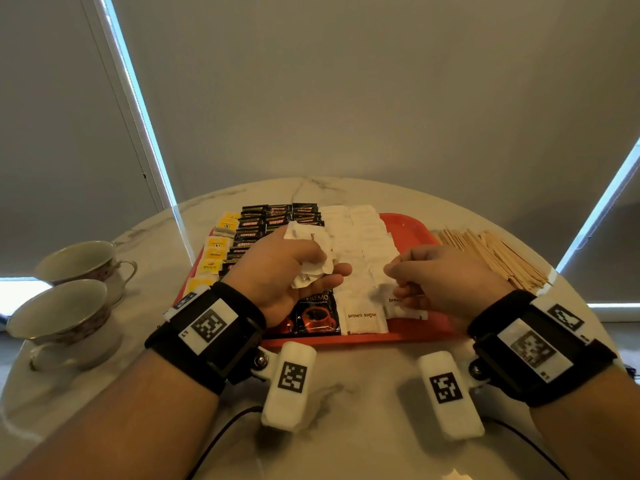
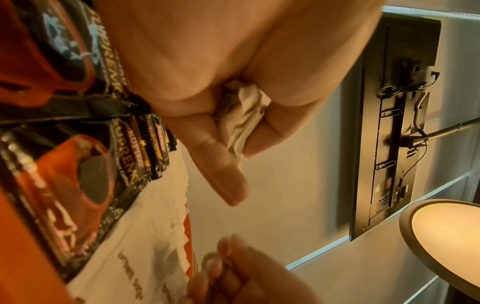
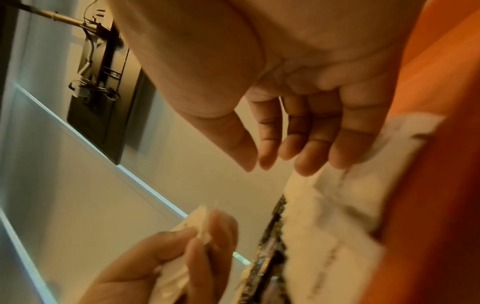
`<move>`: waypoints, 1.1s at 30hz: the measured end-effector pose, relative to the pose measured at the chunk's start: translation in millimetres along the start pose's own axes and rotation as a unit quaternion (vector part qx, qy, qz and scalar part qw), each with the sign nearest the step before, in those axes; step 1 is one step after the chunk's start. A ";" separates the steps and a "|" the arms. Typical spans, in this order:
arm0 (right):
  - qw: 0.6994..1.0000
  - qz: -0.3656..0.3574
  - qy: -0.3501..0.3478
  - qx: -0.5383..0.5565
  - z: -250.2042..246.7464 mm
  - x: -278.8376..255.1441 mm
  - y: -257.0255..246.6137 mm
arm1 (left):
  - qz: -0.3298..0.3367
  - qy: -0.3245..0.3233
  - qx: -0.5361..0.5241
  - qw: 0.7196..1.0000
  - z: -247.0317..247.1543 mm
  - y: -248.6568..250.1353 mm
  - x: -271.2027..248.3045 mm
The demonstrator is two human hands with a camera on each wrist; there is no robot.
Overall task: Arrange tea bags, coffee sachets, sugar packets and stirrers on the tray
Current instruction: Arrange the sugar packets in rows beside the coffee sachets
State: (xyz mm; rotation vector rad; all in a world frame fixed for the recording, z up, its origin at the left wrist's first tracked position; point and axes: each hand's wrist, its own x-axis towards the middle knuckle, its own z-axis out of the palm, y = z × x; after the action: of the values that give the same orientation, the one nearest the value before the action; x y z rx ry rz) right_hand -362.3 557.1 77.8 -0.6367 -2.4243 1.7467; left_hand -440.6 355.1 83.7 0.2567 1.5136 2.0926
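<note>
A person's two bare hands hover over a red tray [image 1: 412,225] on a round white marble table [image 1: 346,386]. The left hand [image 1: 277,268] is curled around a crumpled bunch of white brown sugar packets [image 1: 308,251], which stick out above and below the fist; the left wrist view shows the paper wedged between thumb and fingers. The right hand [image 1: 440,271] is just beside it, a small gap apart, holding nothing: in the right wrist view its fingers [image 3: 309,131] are loosely extended with the thumb tip close to the index tip, above white packets on the tray. On the tray, from left to right, lie yellow tea bags [image 1: 216,252], black Kopiko coffee sachets [image 1: 273,216], and rows of overlapping white sugar packets [image 1: 363,244]; a larger black and red coffee sachet [image 1: 317,317] sits at the near edge beside a packet printed "brown sugar" [image 1: 362,318]. A pile of wooden stirrers [image 1: 491,252] lies on the table just right of the tray. Two teacups [image 1: 69,303] stand at the left of the table
</note>
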 end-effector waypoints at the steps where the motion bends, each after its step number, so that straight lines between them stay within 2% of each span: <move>1: 1.000 -0.018 -0.010 0.005 2.4 0.3 -5.2 | 0.000 -0.017 0.012 1.000 -0.2 -0.5 0.0; 4: 0.995 -0.065 -0.056 0.051 15.4 -2.1 -23.3 | 0.008 -0.050 0.048 0.998 -0.1 -3.2 -0.8; 7: 0.992 -0.086 -0.067 0.066 27.4 0.0 -30.7 | 0.010 -0.052 0.055 0.997 0.5 -3.7 -2.5; 12: 0.985 -0.062 -0.090 0.136 32.3 2.0 -21.0 | 0.021 -0.053 0.044 0.997 0.2 -1.4 -2.7; 16: 0.974 -0.056 -0.053 0.215 31.5 6.5 -16.8 | 0.003 -0.066 0.039 0.997 3.3 -1.9 -3.4; 19: 0.965 -0.047 -0.036 0.254 32.3 9.2 -13.8 | 0.007 -0.029 0.047 0.998 0.8 -4.0 -0.2; 23: 0.967 -0.061 -0.024 0.247 33.2 13.4 -8.2 | 0.030 0.041 0.082 0.995 -1.2 -5.7 4.9; 25: 0.969 -0.081 -0.028 0.232 33.7 13.1 -7.0 | 0.044 0.057 0.096 0.993 1.0 -5.7 4.5; 31: 0.973 -0.149 -0.072 0.160 34.3 9.0 -5.7 | 0.070 0.001 0.145 0.987 5.1 -6.2 -0.8; 33: 0.973 -0.156 -0.087 0.147 33.5 8.8 -4.4 | 0.077 0.003 0.137 0.987 2.2 -6.4 0.2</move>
State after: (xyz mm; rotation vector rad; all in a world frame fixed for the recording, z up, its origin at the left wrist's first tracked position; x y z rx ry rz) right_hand -381.9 529.5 68.9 -0.0682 -2.1486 2.0298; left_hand -437.7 358.5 78.5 0.4831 1.8389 1.9962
